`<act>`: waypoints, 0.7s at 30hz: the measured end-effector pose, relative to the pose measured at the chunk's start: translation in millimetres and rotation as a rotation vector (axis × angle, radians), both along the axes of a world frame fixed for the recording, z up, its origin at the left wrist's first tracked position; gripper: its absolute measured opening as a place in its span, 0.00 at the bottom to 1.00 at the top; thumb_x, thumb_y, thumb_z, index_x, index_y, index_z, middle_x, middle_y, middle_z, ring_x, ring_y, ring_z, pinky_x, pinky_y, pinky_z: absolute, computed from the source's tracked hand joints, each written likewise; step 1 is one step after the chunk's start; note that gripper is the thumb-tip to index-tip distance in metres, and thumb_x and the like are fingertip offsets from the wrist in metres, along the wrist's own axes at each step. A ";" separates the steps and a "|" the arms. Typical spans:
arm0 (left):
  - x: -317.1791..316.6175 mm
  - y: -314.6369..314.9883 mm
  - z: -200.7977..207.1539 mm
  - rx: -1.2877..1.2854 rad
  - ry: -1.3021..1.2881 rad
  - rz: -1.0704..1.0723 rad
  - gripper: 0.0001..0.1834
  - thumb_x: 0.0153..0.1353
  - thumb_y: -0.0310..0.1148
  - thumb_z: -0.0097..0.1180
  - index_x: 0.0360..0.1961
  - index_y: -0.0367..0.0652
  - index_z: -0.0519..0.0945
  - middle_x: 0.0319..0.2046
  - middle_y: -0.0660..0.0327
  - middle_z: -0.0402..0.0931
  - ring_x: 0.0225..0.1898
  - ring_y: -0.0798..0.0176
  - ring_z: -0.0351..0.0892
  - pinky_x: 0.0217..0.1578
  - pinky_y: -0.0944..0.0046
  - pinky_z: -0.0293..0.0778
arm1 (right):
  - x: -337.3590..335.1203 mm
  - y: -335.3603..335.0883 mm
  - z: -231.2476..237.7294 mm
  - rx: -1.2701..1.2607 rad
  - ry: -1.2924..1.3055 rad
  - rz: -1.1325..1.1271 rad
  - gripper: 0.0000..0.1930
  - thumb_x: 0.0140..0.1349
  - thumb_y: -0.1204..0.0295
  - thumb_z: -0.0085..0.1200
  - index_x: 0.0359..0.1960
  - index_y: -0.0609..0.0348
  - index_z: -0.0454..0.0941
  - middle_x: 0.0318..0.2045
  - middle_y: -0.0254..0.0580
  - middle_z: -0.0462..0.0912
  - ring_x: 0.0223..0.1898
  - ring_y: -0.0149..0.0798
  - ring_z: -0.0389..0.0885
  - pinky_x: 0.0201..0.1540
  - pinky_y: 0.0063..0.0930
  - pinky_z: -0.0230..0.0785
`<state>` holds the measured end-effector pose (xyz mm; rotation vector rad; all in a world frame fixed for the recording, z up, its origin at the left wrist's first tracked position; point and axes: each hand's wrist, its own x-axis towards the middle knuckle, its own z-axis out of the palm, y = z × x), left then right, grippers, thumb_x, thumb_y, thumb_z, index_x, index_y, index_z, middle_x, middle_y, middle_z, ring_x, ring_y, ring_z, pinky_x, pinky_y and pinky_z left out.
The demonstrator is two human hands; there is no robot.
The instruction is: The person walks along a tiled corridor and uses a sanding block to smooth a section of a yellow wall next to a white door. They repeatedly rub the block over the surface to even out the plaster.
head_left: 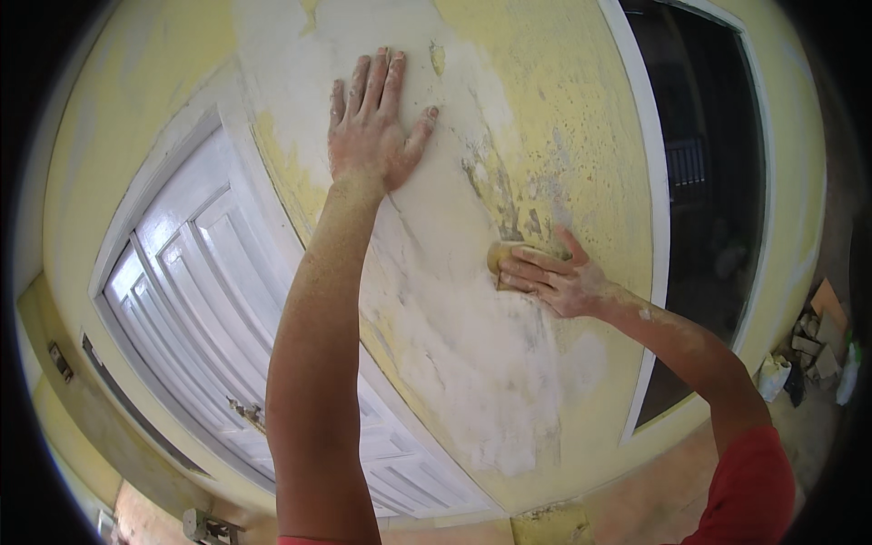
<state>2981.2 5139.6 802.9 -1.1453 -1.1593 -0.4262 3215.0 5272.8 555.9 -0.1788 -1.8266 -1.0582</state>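
Observation:
My left hand (374, 136) lies flat on a white filler patch (463, 345) of the wall, fingers stretched upward and dusted with powder. Lower and to the right, my right hand (563, 283) presses a folded piece of tan sandpaper (502, 258) against the same wall. Its fingers lie over the sheet, with the thumb pointing up. Around the patch the yellow paint (581, 109) is worn and pitted, with dark bare spots just above the right hand.
A white panelled door (209, 263) with a handle (247, 413) stands at the left. To the right is a dark window (708, 163) in a white frame. Rubble and bags (808, 354) lie on the floor at far right. An electrical box (61, 361) sits at far left.

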 end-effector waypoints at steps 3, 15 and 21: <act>-5.8 7.8 27.4 0.076 -0.017 -0.040 0.42 0.76 0.63 0.35 0.84 0.55 0.47 0.84 0.65 0.45 0.84 0.60 0.39 0.83 0.51 0.37 | 11.4 20.8 29.4 -0.143 0.042 0.091 0.21 0.74 0.60 0.53 0.68 0.27 0.77 0.74 0.18 0.72 0.79 0.27 0.60 0.83 0.69 0.26; 2.5 13.0 74.4 0.148 -0.107 -0.111 0.43 0.75 0.64 0.35 0.84 0.53 0.49 0.84 0.64 0.46 0.85 0.60 0.39 0.83 0.53 0.36 | 31.5 14.7 82.0 -0.181 0.271 -0.058 0.23 0.75 0.64 0.48 0.70 0.30 0.76 0.78 0.17 0.67 0.80 0.29 0.57 0.83 0.64 0.19; 9.0 10.7 69.7 0.142 -0.155 -0.166 0.44 0.76 0.60 0.41 0.82 0.42 0.52 0.83 0.53 0.48 0.84 0.53 0.41 0.82 0.50 0.37 | -0.6 9.3 11.1 0.123 -0.087 -0.058 0.24 0.77 0.67 0.44 0.71 0.31 0.75 0.78 0.19 0.66 0.81 0.31 0.56 0.83 0.64 0.20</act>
